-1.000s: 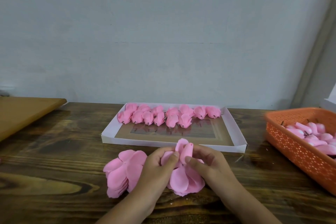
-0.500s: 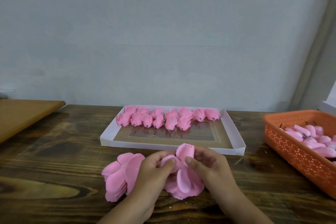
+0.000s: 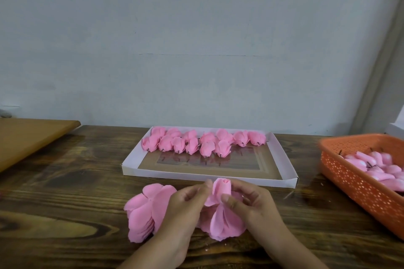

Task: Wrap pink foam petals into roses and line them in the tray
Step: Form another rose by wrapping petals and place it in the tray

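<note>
Petals [image 3: 220, 220] of pink foam sat half-wrapped between both hands, just short of the tray [image 3: 286, 181], the bud's long axis upright and its tip toward the tray. The right hand [image 3: 251, 201] was nearer it, its grip pinching the rolled centre; the left hand [image 3: 185, 205] pinched a petal edge beside it. More roses [image 3: 203, 142] lined the tray's far wall.
</note>
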`<state>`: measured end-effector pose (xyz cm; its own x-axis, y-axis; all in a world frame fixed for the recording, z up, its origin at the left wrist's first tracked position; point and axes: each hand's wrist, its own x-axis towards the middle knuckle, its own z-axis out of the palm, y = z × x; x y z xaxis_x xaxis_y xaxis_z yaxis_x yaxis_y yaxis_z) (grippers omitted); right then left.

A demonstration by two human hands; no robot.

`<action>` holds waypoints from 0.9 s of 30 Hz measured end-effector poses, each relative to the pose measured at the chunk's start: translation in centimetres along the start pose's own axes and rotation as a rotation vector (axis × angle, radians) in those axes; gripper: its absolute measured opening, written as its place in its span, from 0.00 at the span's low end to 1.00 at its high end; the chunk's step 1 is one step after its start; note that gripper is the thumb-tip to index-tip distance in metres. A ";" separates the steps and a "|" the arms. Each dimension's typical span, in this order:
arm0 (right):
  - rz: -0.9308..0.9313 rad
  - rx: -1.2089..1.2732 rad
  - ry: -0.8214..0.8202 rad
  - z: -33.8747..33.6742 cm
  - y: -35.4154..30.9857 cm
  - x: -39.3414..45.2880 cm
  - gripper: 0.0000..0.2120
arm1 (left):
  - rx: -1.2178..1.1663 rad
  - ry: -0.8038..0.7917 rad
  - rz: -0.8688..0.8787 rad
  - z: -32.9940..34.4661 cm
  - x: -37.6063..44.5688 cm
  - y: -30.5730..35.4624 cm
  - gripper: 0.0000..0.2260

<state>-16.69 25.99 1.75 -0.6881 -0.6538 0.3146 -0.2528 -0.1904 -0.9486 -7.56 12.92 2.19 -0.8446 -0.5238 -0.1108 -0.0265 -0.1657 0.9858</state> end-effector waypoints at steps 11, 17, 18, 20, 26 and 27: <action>0.010 0.035 0.046 -0.5 -0.3 0.0 0.12 | -0.076 -0.154 0.077 -0.2 0.4 -0.5 0.09; -0.015 0.089 0.001 0.0 -0.9 -0.1 0.11 | -0.013 -0.113 0.171 -0.4 0.7 -0.9 0.11; -0.022 0.081 0.008 0.0 -0.8 0.0 0.12 | -0.012 -0.118 0.185 -0.4 0.8 -0.9 0.12; -0.040 0.059 0.015 0.0 -0.7 0.0 0.11 | -0.015 -0.126 0.212 -0.4 0.8 -1.0 0.12; -0.020 0.076 0.017 -0.2 -0.6 0.2 0.11 | -0.018 -0.198 0.221 -0.4 0.9 -1.1 0.11; -0.014 0.068 0.018 -0.2 -0.5 0.2 0.10 | 0.002 -0.205 0.229 -0.4 0.8 -1.1 0.12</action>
<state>-16.81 26.11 2.31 -0.6973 -0.6376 0.3275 -0.2158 -0.2489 -0.9442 -8.01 12.31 0.96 -0.9192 -0.3675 0.1417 0.1759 -0.0610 0.9825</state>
